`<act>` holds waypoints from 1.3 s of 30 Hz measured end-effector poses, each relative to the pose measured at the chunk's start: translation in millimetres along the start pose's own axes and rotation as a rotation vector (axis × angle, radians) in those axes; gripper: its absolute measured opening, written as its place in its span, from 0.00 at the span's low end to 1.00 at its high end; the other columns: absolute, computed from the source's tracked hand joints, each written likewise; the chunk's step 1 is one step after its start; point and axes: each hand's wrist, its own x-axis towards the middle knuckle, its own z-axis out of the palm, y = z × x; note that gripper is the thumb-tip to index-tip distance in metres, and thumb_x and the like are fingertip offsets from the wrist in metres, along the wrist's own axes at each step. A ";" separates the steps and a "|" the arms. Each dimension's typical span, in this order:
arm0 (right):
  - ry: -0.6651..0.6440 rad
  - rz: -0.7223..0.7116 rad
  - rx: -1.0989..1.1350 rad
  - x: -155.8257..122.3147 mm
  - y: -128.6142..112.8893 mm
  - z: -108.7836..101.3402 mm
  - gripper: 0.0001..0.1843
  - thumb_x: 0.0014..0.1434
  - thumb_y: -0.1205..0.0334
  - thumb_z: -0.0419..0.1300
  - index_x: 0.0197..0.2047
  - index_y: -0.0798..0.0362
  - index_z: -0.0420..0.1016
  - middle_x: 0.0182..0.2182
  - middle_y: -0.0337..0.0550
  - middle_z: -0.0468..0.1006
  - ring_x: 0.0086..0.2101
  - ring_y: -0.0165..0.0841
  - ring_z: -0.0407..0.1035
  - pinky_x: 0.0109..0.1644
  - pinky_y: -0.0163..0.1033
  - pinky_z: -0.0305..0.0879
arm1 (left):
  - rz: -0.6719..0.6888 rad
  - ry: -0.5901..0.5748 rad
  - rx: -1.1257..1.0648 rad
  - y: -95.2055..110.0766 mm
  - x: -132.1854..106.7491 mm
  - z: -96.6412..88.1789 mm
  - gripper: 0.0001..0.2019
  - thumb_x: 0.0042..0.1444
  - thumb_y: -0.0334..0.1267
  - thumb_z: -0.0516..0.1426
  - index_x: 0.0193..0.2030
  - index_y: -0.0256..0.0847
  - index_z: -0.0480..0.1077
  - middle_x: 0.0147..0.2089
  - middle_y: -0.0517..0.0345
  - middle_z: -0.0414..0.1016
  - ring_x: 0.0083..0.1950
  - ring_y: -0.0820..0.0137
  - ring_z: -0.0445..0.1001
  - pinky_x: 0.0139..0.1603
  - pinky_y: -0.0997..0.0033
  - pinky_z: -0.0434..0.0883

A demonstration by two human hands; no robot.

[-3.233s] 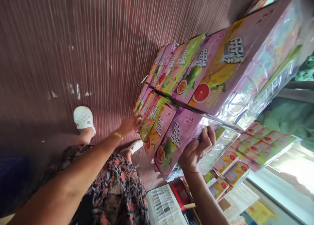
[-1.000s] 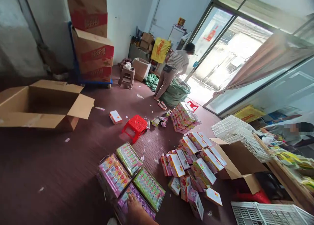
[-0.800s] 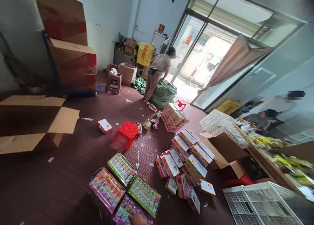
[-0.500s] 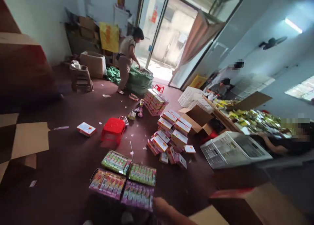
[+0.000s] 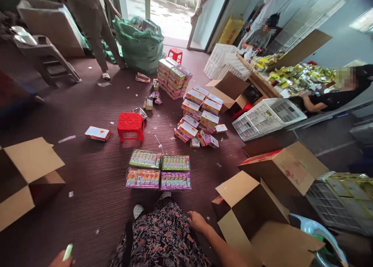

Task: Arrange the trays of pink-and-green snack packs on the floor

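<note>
My left hand [image 5: 60, 259] shows at the bottom left edge. It is closed around a small light green stick [image 5: 68, 252] whose exact kind I cannot make out. By my right thigh hangs my right hand [image 5: 197, 221], its fingers loosely apart with nothing seen in them. Ahead of my feet, film-wrapped packs lie together on the floor: a green pack [image 5: 145, 159], another green pack [image 5: 176, 163], an orange pack [image 5: 142, 179] and a purple pack [image 5: 175, 180]. Neither hand touches them. An open carton [image 5: 253, 205] stands to the right of my right hand.
A red stool [image 5: 131, 124] stands beyond the packs, with a white-topped box [image 5: 97, 133] left of it. Stacked boxes [image 5: 201, 111] rise ahead. Another open carton [image 5: 32, 162] is at left. White crates [image 5: 268, 117] border a worktable where people sit. One person stands near a green sack [image 5: 140, 44].
My view has tilted down and levelled. My right hand, earlier beside the purple pack, is now back by my thigh. My left hand with the light green stick has come into view.
</note>
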 end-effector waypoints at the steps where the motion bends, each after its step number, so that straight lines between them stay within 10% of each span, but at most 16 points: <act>1: 0.010 -0.004 0.014 6.5 -4.2 -3.0 0.22 0.61 0.69 0.51 0.58 0.61 0.69 0.53 0.56 0.74 0.54 0.39 0.68 0.59 0.38 0.61 | -0.011 -0.050 0.023 13.5 12.0 -4.4 0.10 0.55 0.34 0.50 0.24 0.41 0.67 0.21 0.57 0.69 0.29 0.63 0.74 0.34 0.67 0.72; 8: 0.106 -0.033 0.077 76.1 -25.9 -52.7 0.36 0.57 0.70 0.56 0.68 0.53 0.54 0.66 0.53 0.56 0.63 0.42 0.55 0.63 0.43 0.58 | 0.229 -0.207 0.305 177.2 66.1 -4.0 0.20 0.61 0.42 0.45 0.50 0.40 0.74 0.47 0.49 0.78 0.51 0.57 0.74 0.47 0.68 0.70; 18: 0.116 -0.082 -0.126 156.1 -46.0 -122.6 0.49 0.53 0.80 0.50 0.71 0.39 0.37 0.71 0.45 0.30 0.68 0.51 0.31 0.61 0.69 0.54 | 0.772 -0.128 0.502 332.3 118.3 90.0 0.26 0.62 0.30 0.44 0.67 0.46 0.58 0.67 0.43 0.57 0.67 0.56 0.59 0.64 0.55 0.63; 27: 0.171 -0.117 -0.126 203.8 -41.6 -102.2 0.46 0.56 0.78 0.50 0.70 0.36 0.36 0.71 0.43 0.27 0.68 0.53 0.26 0.60 0.78 0.45 | 0.837 -0.127 0.580 363.8 163.6 130.5 0.27 0.62 0.26 0.42 0.68 0.45 0.55 0.72 0.38 0.44 0.73 0.52 0.42 0.66 0.48 0.61; 39: 0.201 -0.127 0.013 218.7 -32.9 -105.3 0.39 0.61 0.70 0.50 0.70 0.35 0.40 0.70 0.39 0.25 0.68 0.55 0.25 0.58 0.84 0.39 | 0.736 -0.084 0.731 376.3 146.9 141.0 0.26 0.65 0.33 0.37 0.70 0.49 0.48 0.73 0.38 0.37 0.73 0.46 0.37 0.57 0.28 0.60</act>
